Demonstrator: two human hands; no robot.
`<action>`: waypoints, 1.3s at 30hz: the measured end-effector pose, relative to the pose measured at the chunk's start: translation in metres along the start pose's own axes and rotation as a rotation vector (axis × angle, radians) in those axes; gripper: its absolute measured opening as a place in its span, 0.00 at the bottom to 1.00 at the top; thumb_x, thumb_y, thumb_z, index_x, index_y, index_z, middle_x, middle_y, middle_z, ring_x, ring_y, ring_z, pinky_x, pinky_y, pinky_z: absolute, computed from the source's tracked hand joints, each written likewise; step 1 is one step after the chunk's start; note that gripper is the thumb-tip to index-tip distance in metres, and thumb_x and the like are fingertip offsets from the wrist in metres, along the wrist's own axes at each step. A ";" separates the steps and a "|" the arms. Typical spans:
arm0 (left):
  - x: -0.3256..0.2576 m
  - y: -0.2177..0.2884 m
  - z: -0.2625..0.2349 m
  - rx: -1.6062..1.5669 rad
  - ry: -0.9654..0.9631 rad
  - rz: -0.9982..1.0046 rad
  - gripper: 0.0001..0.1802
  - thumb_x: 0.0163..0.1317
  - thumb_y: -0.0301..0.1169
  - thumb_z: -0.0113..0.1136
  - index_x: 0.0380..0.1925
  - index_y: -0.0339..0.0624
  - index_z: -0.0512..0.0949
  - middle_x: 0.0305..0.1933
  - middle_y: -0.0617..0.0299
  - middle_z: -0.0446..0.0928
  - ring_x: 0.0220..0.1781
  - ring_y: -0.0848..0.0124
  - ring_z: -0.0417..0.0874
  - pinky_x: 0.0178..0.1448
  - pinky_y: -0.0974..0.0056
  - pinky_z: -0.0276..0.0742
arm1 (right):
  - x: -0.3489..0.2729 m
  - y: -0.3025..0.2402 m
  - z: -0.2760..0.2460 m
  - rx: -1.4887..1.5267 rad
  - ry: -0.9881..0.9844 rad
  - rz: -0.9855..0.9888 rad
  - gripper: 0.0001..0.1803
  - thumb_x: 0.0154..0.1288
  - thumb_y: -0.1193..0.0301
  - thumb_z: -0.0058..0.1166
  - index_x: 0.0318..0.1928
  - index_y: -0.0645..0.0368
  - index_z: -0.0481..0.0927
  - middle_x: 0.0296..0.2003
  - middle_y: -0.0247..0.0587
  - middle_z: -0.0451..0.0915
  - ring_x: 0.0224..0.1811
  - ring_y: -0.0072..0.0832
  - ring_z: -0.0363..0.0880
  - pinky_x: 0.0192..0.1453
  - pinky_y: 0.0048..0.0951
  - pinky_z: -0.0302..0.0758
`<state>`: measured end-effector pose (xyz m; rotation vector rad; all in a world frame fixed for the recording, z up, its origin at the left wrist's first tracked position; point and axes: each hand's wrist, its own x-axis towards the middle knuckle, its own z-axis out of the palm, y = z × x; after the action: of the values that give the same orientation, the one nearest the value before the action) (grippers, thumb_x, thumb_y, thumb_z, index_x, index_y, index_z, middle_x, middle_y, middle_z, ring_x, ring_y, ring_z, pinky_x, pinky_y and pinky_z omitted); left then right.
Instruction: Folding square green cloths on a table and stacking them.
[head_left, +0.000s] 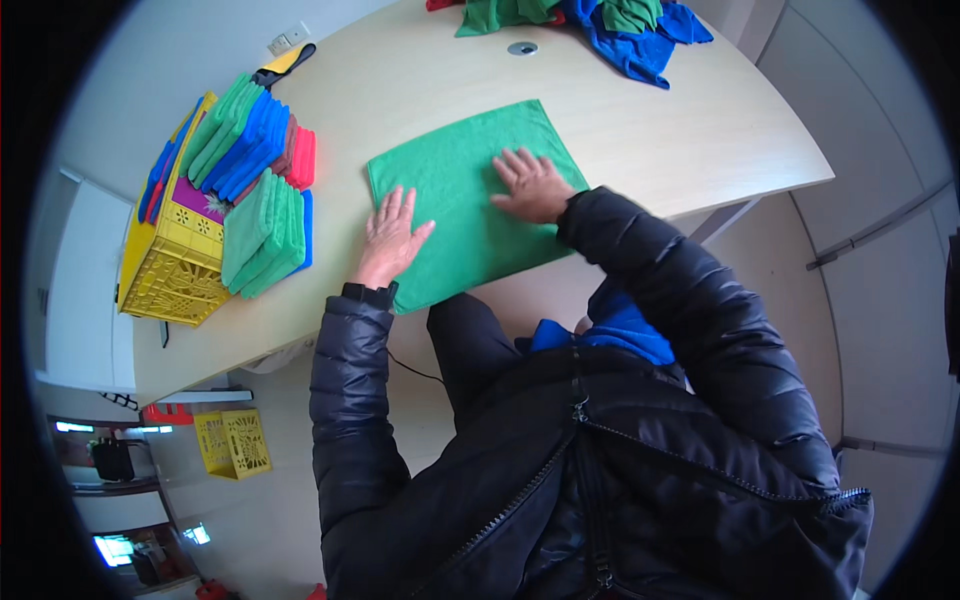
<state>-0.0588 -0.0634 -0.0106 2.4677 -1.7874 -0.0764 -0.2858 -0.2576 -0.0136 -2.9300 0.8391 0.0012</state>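
2 hands, left hand [393,237] and right hand [532,185], palm down on 1 green cloth [465,215].

Fingers spread on both, nothing pinched; left by the green cloth's left edge, right toward its right side, probably so placed to hold the fabric smooth, pressure impossible to tell. Under the green cloth, a pale table [720,140], apparently for flat backing. Left of the green cloth, folded cloths [262,232] in coloured stacks beside a yellow crate [175,265], likely grouped by colour and within reach. Beyond the green cloth, loose cloths [630,45] in a heap, seemingly set apart from the folded.
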 end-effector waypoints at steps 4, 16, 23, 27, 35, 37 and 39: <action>0.011 -0.017 0.011 0.028 -0.056 -0.033 0.44 0.73 0.60 0.43 0.78 0.45 0.50 0.83 0.50 0.47 0.84 0.54 0.46 0.81 0.44 0.45 | 0.008 0.052 0.002 -0.016 -0.037 0.039 0.47 0.72 0.36 0.34 0.79 0.52 0.50 0.80 0.45 0.49 0.83 0.48 0.41 0.81 0.58 0.44; 0.053 -0.021 -0.004 0.012 -0.144 -0.130 0.44 0.72 0.61 0.43 0.78 0.46 0.50 0.83 0.52 0.45 0.84 0.55 0.44 0.81 0.38 0.42 | 0.078 0.012 0.004 -0.042 -0.061 -0.094 0.46 0.73 0.35 0.33 0.80 0.50 0.49 0.81 0.43 0.45 0.83 0.47 0.37 0.81 0.59 0.39; 0.060 -0.048 -0.006 0.042 -0.166 -0.185 0.43 0.72 0.60 0.44 0.78 0.47 0.51 0.84 0.53 0.45 0.84 0.55 0.44 0.81 0.40 0.43 | 0.097 0.097 -0.008 -0.039 -0.084 0.036 0.45 0.73 0.36 0.35 0.80 0.48 0.49 0.81 0.44 0.45 0.83 0.48 0.37 0.81 0.60 0.41; 0.083 -0.049 -0.017 0.105 -0.194 -0.191 0.43 0.72 0.59 0.44 0.79 0.48 0.50 0.84 0.53 0.44 0.84 0.56 0.44 0.82 0.41 0.42 | 0.121 0.092 -0.016 -0.086 -0.072 0.075 0.45 0.73 0.36 0.36 0.79 0.50 0.50 0.80 0.45 0.46 0.83 0.49 0.38 0.80 0.60 0.44; 0.138 -0.010 -0.004 0.000 -0.144 -0.072 0.44 0.72 0.61 0.43 0.79 0.52 0.49 0.84 0.55 0.42 0.85 0.57 0.43 0.82 0.40 0.40 | 0.149 0.031 0.008 0.029 -0.040 -0.084 0.45 0.72 0.35 0.36 0.80 0.48 0.51 0.80 0.43 0.47 0.83 0.48 0.40 0.81 0.58 0.41; 0.137 -0.016 -0.002 -0.033 -0.164 -0.132 0.44 0.71 0.62 0.42 0.79 0.54 0.49 0.85 0.56 0.41 0.85 0.57 0.42 0.82 0.38 0.40 | 0.148 0.044 0.007 0.007 -0.023 -0.054 0.45 0.72 0.35 0.36 0.79 0.47 0.51 0.80 0.43 0.47 0.83 0.49 0.40 0.82 0.57 0.41; 0.133 -0.030 0.004 -0.035 -0.157 -0.171 0.44 0.71 0.63 0.41 0.79 0.54 0.48 0.85 0.57 0.41 0.85 0.57 0.42 0.81 0.37 0.40 | 0.141 0.067 0.009 0.011 -0.019 -0.015 0.45 0.72 0.34 0.36 0.79 0.46 0.51 0.80 0.43 0.47 0.83 0.49 0.41 0.81 0.57 0.41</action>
<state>0.0109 -0.1810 -0.0161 2.6501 -1.6080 -0.3201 -0.2007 -0.3876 -0.0326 -2.9212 0.8116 0.0228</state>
